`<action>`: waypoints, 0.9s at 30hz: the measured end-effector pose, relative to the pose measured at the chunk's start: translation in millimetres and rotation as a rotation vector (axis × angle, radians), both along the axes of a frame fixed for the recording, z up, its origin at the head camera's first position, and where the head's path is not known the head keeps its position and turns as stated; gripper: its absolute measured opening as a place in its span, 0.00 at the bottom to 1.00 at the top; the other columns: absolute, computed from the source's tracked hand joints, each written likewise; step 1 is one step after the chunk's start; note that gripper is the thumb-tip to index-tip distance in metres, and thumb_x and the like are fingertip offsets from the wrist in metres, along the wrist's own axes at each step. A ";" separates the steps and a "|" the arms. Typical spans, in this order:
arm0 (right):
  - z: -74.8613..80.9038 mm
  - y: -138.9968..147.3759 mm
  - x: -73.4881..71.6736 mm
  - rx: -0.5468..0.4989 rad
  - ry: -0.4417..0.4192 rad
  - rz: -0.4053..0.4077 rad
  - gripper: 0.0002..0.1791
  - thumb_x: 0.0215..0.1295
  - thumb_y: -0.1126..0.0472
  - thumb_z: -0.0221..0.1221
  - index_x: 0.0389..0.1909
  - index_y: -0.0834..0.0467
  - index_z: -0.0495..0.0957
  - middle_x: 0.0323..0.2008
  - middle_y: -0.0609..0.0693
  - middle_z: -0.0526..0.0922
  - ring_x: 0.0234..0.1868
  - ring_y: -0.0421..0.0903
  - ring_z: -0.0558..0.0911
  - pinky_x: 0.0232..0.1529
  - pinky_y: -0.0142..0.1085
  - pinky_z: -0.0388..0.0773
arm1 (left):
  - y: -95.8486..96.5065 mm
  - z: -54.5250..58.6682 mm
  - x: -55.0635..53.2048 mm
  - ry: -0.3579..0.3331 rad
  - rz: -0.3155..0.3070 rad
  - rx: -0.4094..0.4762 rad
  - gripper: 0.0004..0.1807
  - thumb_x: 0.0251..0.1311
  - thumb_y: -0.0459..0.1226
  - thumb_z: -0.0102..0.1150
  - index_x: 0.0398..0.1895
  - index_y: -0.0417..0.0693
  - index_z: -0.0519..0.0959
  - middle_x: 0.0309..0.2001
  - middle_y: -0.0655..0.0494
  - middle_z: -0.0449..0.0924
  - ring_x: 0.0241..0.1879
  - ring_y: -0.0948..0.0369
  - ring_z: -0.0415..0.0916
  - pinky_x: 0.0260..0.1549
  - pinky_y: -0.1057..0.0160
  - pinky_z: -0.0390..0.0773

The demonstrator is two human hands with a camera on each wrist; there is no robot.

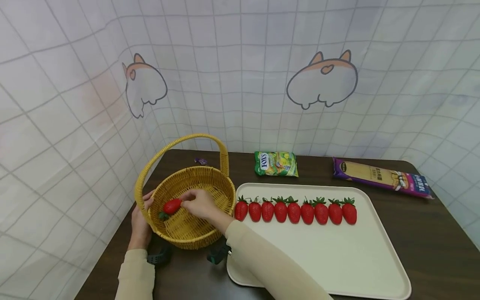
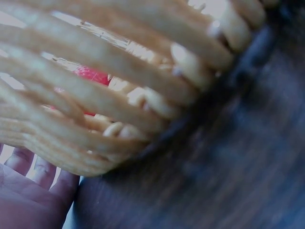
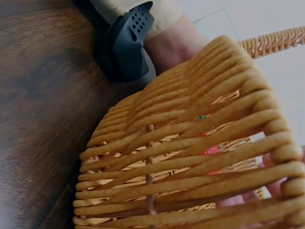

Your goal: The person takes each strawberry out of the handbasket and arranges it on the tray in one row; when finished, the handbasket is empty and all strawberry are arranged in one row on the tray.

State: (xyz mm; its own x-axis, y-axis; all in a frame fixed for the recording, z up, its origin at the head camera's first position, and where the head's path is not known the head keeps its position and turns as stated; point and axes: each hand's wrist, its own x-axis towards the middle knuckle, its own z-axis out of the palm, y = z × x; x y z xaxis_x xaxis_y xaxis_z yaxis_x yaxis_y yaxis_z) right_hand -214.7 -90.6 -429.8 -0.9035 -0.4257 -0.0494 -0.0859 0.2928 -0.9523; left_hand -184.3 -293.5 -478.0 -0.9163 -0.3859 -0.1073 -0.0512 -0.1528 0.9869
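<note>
A yellow wicker basket (image 1: 187,241) with a tall arched handle stands on the dark table. Inside it lies a red strawberry (image 1: 172,206), leaves toward the left wall. Reaching over the near right rim, my right hand (image 1: 200,204) pinches the strawberry's pointed end between thumb and fingers. My left hand (image 1: 140,221) rests against the basket's outer left side. In the left wrist view its fingers (image 2: 44,171) lie fairly straight beside the woven wall. Through the weave, the right wrist view shows red bits of the strawberry (image 3: 211,150) and part of the right hand (image 3: 233,199).
Right of the basket, a white tray (image 1: 318,254) holds a row of several strawberries (image 1: 294,212), leaves away from me. Behind the tray lie a green candy bag (image 1: 276,163) and a long purple pasta packet (image 1: 382,177). A small purple wrapper (image 1: 201,161) lies behind the basket.
</note>
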 end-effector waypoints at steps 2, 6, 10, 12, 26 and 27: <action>0.2 -2.6 -3.9 0.007 -0.003 -0.015 0.11 0.64 0.62 0.61 0.46 0.58 0.83 0.32 0.44 0.80 0.25 0.40 0.77 0.25 0.32 0.73 | 0.1 0.1 -2.9 0.003 -0.004 -0.012 0.26 0.73 0.49 0.46 0.68 0.49 0.69 0.56 0.60 0.71 0.55 0.65 0.69 0.47 0.73 0.72; 0.0 -5.2 -11.3 0.056 0.000 -0.049 0.11 0.64 0.61 0.62 0.47 0.57 0.83 0.36 0.45 0.81 0.30 0.39 0.77 0.30 0.32 0.73 | 1.9 0.0 -8.7 0.027 -0.017 -0.024 0.25 0.73 0.48 0.47 0.68 0.48 0.69 0.55 0.59 0.72 0.54 0.65 0.70 0.46 0.73 0.73; 0.1 -8.4 -15.7 0.079 -0.012 -0.062 0.13 0.63 0.61 0.62 0.49 0.57 0.82 0.41 0.47 0.81 0.38 0.42 0.78 0.37 0.35 0.75 | 1.4 -0.6 -9.4 0.045 -0.025 -0.022 0.25 0.72 0.47 0.48 0.68 0.48 0.69 0.55 0.57 0.72 0.54 0.64 0.72 0.45 0.73 0.75; 0.8 -10.5 -16.5 0.077 -0.019 -0.059 0.14 0.63 0.61 0.63 0.50 0.57 0.82 0.43 0.48 0.81 0.41 0.43 0.78 0.38 0.36 0.76 | -0.1 -0.5 -8.3 0.051 -0.030 -0.024 0.25 0.72 0.47 0.47 0.68 0.48 0.69 0.56 0.57 0.71 0.54 0.64 0.72 0.46 0.72 0.75; -5.3 -22.9 -16.9 0.031 -0.162 0.182 0.28 0.65 0.60 0.62 0.67 0.57 0.71 0.60 0.57 0.75 0.46 0.52 0.82 0.46 0.47 0.80 | -3.8 -4.8 -1.0 0.020 -0.022 -0.033 0.26 0.73 0.48 0.47 0.69 0.50 0.68 0.59 0.55 0.70 0.56 0.63 0.70 0.46 0.73 0.75; -5.3 -23.0 -17.4 0.037 -0.163 0.195 0.29 0.65 0.60 0.62 0.67 0.56 0.70 0.60 0.56 0.75 0.46 0.51 0.82 0.46 0.46 0.80 | -4.1 -5.1 -1.1 0.023 -0.025 -0.030 0.25 0.73 0.48 0.47 0.69 0.50 0.68 0.59 0.55 0.70 0.57 0.63 0.70 0.47 0.73 0.75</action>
State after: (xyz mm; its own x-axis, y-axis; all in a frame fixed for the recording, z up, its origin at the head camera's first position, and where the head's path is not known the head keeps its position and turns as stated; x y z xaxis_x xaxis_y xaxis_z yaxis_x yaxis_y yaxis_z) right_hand -232.1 -113.7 -435.2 -0.7836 -0.5860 -0.2064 0.0100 0.3203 -0.9472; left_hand -185.4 -297.6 -483.1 -0.9278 -0.3656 -0.0745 -0.0316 -0.1219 0.9920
